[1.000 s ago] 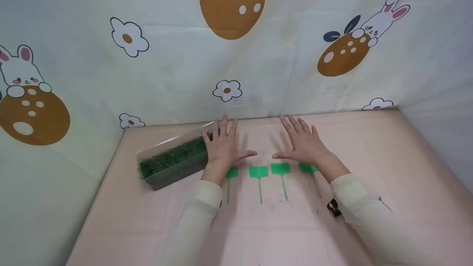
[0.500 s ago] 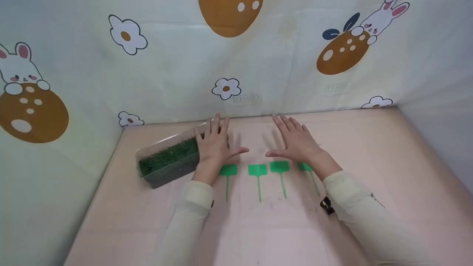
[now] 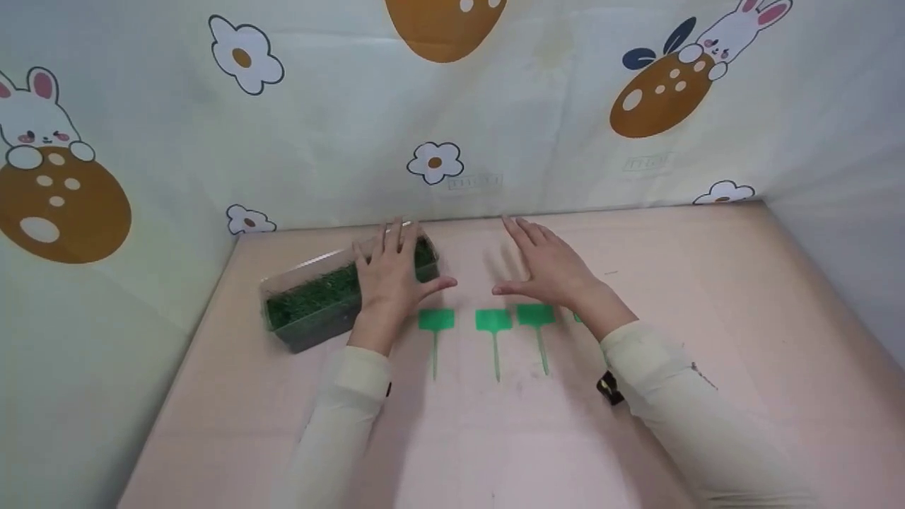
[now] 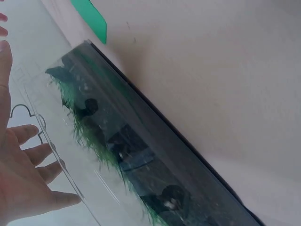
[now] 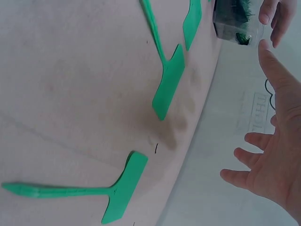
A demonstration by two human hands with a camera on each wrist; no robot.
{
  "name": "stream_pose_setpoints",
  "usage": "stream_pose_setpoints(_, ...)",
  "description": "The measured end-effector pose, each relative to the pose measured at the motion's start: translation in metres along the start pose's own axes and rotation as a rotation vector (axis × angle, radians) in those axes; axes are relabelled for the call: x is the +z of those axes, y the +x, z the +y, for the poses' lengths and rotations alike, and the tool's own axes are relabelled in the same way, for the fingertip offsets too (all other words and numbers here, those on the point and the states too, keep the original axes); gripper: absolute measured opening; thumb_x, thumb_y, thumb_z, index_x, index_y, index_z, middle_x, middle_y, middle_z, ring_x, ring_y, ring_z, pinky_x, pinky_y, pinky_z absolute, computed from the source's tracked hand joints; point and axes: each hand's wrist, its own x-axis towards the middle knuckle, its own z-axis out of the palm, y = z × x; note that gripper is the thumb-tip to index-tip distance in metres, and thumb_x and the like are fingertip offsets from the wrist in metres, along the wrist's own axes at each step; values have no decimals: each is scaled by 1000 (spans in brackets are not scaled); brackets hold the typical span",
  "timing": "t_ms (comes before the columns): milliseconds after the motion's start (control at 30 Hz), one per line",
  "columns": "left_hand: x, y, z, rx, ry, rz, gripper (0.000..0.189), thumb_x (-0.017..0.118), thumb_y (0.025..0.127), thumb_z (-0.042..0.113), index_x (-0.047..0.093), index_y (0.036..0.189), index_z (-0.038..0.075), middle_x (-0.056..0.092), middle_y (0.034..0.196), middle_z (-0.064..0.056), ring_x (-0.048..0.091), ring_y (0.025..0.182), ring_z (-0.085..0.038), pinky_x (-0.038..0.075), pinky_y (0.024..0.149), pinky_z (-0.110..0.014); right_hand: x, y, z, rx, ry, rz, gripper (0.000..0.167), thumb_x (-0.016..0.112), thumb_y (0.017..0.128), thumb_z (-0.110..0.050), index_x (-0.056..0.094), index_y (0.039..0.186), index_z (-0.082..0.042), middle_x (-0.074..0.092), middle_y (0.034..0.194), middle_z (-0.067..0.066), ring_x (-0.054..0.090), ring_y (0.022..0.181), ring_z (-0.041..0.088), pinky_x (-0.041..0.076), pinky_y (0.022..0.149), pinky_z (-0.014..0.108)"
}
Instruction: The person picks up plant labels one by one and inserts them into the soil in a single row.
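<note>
My left hand (image 3: 389, 279) is spread with straight fingers over a long clear plastic box (image 3: 314, 331) filled with green artificial grass (image 3: 322, 286). In the left wrist view the fingers overlap the box's clear rim (image 4: 56, 155); whether they touch it I cannot tell. To the right, my right hand (image 3: 555, 272) hovers over the table, fingers extended and thumb pointing toward the left hand. Several green T-shaped plant labels lie in a row below the hands: a left one (image 3: 436, 319), a middle one (image 3: 493, 320) and another (image 3: 535, 314). The rightmost label (image 5: 124, 188) is mostly hidden by the right wrist in the head view.
The pinkish table (image 3: 481, 452) meets a pale cloth backdrop (image 3: 339, 141) printed with rabbits and flowers at its far edge, with more cloth at both sides. A small black device (image 3: 609, 389) shows beside the right sleeve.
Both hands have drifted left, still spread. The left hand has moved further across the grass box, uncovering its right end and the left label. The right wrist now covers more of the rightmost label.
</note>
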Motion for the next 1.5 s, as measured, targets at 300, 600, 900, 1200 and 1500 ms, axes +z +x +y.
stream_pose_setpoints(300, -6, -12, -23, -40, -20, 2, 115, 62, 75, 80, 16, 162, 20, 15, 169, -9, 13, 156, -32, 9, 125, -67, 6, 6, -19, -27, 20, -32, 100, 68, 86, -60, 13, 162, -25, 30, 163, 12, 29, 151, 34, 34, 122, 52)
stream_pose_setpoints(600, -11, -20, -44, -103, -41, -30, 113, 63, 78, 75, 12, 162, 19, 9, 170, -10, 7, 157, -33, 4, 126, -66, 9, 13, -41, -57, 26, -55, 93, 66, 89, -56, 15, 161, -26, 33, 163, 9, 30, 151, 30, 34, 122, 52)
stream_pose_setpoints(900, -14, -31, -65, -132, -65, -38, 112, 64, 80, 73, 13, 162, 17, 9, 169, -11, 6, 157, -34, 4, 125, -66, 11, 16, -54, -90, 22, -38, 90, 67, 90, -52, 19, 161, -23, 34, 162, 6, 31, 150, 28, 33, 123, 48)
stream_pose_setpoints(1200, -21, -46, -86, -162, -83, -31, 112, 64, 81, 72, 12, 162, 15, 9, 169, -13, 8, 156, -37, 4, 124, -68, 15, 18, -60, -123, 3, -30, 88, 66, 91, -51, 21, 161, -21, 35, 161, 8, 33, 150, 28, 36, 122, 47)
stream_pose_setpoints(1500, -29, -59, -115, -213, -178, 24, 114, 66, 82, 68, 8, 161, 9, 6, 168, -19, 6, 154, -42, 4, 124, -67, 19, 19, -64, -168, 12, -21, 86, 65, 92, -52, 23, 160, -21, 35, 162, 8, 34, 149, 27, 38, 121, 47)
